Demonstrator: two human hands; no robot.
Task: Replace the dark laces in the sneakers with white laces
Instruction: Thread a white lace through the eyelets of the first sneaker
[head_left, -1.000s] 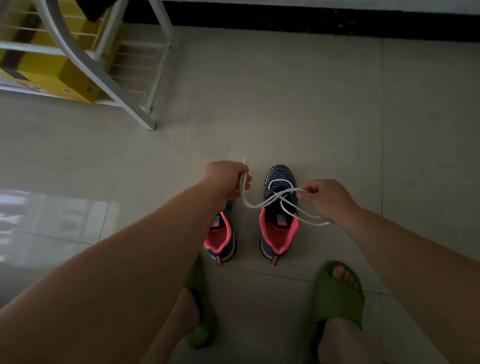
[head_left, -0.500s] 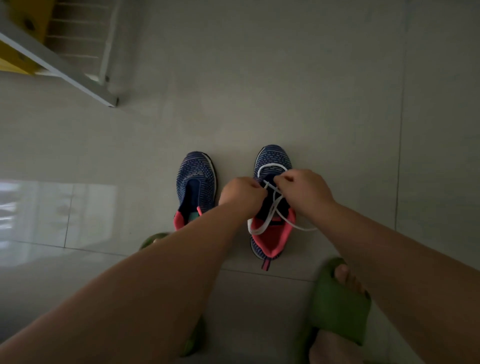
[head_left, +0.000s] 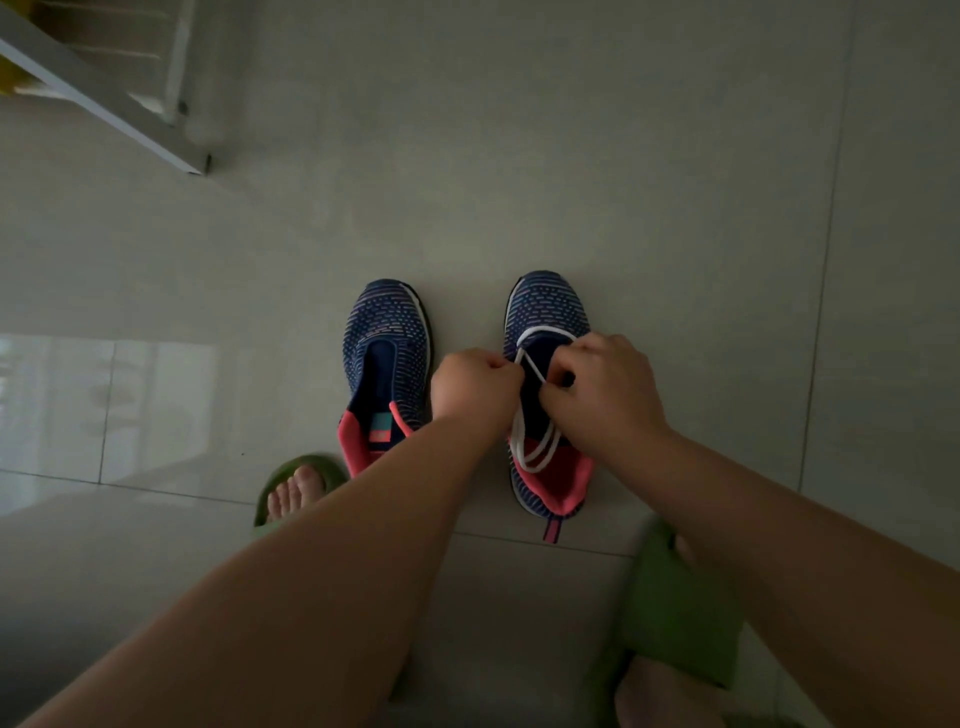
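Both hands have dropped from the raised, spread-apart pull of a second ago and now sit close together over the right-hand sneaker, while the view has tipped down so the white rack (head_left: 104, 98) slides to the top-left corner.

Pale floor tiles (head_left: 571, 156) fill most of the view, with a green slipper (head_left: 675, 618) at the lower right and another (head_left: 296, 483) at the left. Two dark blue knit sneakers stand side by side, toes pointing away: the left sneaker (head_left: 384, 358) shows no lace at all, and the right sneaker (head_left: 545, 322) carries the white lace (head_left: 535, 447), which crosses once near the toe and trails in loops over the pink collar. No dark lace is in sight.

The left hand (head_left: 475, 389) has its fingers curled tight, pinching the lace at the shoe's inner edge; the right hand (head_left: 605, 395) is curled too, thumb and fingers nipping a strand over the tongue.

Threading of the first shoe seems to be in hand (barely begun, I judge). Next, each lace tip likely needs feeding through the following eyelet pair, then drawing the slack even.
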